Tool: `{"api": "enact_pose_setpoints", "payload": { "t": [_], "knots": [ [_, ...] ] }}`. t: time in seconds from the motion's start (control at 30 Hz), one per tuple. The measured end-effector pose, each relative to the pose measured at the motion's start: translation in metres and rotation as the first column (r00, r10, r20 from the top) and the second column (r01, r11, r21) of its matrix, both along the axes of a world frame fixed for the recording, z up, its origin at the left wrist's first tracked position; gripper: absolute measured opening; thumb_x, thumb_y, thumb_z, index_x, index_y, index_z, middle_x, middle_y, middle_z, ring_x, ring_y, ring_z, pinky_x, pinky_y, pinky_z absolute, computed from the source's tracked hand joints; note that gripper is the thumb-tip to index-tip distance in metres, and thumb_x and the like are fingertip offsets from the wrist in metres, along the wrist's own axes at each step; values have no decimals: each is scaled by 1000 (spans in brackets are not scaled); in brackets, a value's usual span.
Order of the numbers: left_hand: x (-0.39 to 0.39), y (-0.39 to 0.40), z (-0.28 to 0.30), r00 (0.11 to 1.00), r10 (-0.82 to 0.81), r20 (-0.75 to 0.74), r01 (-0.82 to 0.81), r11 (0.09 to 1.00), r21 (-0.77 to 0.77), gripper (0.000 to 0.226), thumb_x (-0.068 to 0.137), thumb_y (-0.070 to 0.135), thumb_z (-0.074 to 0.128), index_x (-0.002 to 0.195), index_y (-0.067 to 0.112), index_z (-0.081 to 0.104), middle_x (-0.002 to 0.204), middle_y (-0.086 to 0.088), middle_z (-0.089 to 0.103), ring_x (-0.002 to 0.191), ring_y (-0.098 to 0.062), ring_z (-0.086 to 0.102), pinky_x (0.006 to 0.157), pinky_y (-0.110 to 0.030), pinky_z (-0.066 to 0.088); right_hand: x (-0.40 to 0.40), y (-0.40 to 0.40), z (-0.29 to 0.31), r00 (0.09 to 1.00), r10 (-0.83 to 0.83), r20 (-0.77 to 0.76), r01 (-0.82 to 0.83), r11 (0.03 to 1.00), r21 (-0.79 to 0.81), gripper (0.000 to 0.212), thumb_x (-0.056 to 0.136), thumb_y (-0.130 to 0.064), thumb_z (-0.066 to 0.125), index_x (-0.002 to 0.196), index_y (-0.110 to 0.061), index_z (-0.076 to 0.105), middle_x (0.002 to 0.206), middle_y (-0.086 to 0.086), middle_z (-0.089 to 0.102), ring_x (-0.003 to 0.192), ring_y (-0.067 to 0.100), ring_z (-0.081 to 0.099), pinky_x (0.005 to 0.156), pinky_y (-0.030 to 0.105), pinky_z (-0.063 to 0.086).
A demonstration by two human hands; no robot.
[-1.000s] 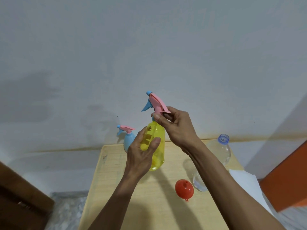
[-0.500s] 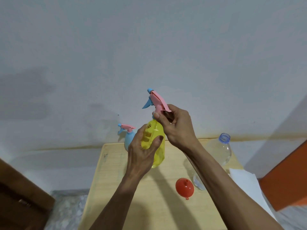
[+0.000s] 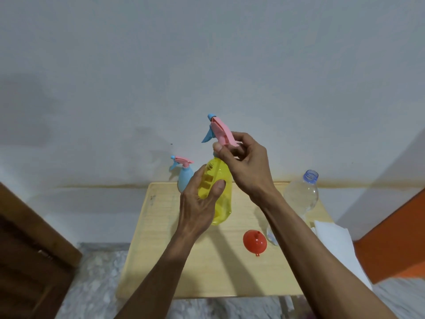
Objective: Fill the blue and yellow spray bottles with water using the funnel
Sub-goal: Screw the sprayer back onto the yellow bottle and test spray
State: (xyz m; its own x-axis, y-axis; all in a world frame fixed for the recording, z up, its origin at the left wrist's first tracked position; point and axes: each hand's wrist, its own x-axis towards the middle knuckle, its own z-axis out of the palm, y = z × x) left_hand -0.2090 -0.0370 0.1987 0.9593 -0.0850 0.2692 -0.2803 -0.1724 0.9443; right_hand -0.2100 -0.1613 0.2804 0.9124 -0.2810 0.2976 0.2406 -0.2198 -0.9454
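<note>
I hold the yellow spray bottle in the air above the small wooden table. My left hand wraps its body from the left. My right hand grips the collar under its pink and blue spray head, which is tilted. The blue spray bottle stands at the table's far edge, partly hidden behind my left hand. A red funnel lies on the table, wide end down. An uncapped clear water bottle stands at the right, partly behind my right forearm.
White paper or cloth lies over the table's right edge. A dark wooden piece of furniture is at the left, an orange surface at the right. A white wall rises directly behind the table. The floor is marbled grey.
My right hand has shifted its fingers around the collar of the spray head. The yellow bottle has stayed held in about the same place.
</note>
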Motion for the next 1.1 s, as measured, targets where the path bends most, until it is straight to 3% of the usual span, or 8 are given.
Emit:
{"api": "enact_pose_setpoints", "payload": {
  "t": [0.17,0.37,0.47,0.57,0.7,0.83,0.93,1.1],
  "knots": [
    [-32,2,9,999,-30,29,30,999,-10,67,79,70,50,138,38,51,122,15,64,112,1,58,78,-2,43,-27,1,8,994,100,51,-98,994,-46,33,94,-38,67,126,-30,65,107,-15,70,102,12,68,85,38,60],
    [-91,-15,10,993,-118,32,118,993,16,69,79,70,51,137,32,54,123,16,64,114,0,58,89,-15,46,-83,-9,15,994,96,44,-97,995,22,16,97,-44,60,110,-39,68,111,-7,72,108,14,67,97,42,55],
    [-133,-29,3,992,-118,53,118,993,20,65,83,65,52,137,28,55,126,16,64,117,0,58,93,-15,45,-127,-16,12,998,38,48,-39,999,21,12,97,-52,55,93,-47,65,105,9,71,101,28,67,95,49,54],
    [-177,-41,-10,990,-134,53,132,991,33,65,86,65,51,138,27,54,131,15,62,121,-1,57,97,-19,45,-173,-27,0,1000,-1,31,0,999,32,11,99,-50,55,98,-41,62,101,13,70,93,30,66,87,46,55],
    [-242,-46,-23,990,-142,-2,142,989,40,50,90,61,46,134,38,54,131,17,62,122,5,55,96,-13,43,-229,-37,-18,998,-62,-25,64,994,93,21,101,-44,56,109,-28,68,95,6,73,72,13,73,70,33,53],
    [-277,-33,-27,992,-95,-86,101,992,71,39,90,64,48,125,48,58,123,17,66,113,4,59,85,-17,50,-268,-45,-32,996,-67,-51,74,985,153,8,102,-38,57,104,-41,64,94,9,71,65,21,74,75,48,59],
    [-283,-8,-33,997,27,-78,-7,969,248,47,90,60,56,129,35,60,120,9,66,105,1,60,73,-10,47,-288,-48,-40,986,-111,-126,122,989,88,12,102,-40,56,99,-34,65,92,11,70,57,17,73,79,54,59],
    [-269,42,-45,987,146,-64,-76,782,619,59,93,61,48,137,23,55,138,-1,58,121,-21,56,96,-40,50,-304,-36,-64,945,-176,-275,153,983,-104,36,102,-44,51,107,-11,64,84,13,69,49,18,71,80,43,58]
  ]
}}
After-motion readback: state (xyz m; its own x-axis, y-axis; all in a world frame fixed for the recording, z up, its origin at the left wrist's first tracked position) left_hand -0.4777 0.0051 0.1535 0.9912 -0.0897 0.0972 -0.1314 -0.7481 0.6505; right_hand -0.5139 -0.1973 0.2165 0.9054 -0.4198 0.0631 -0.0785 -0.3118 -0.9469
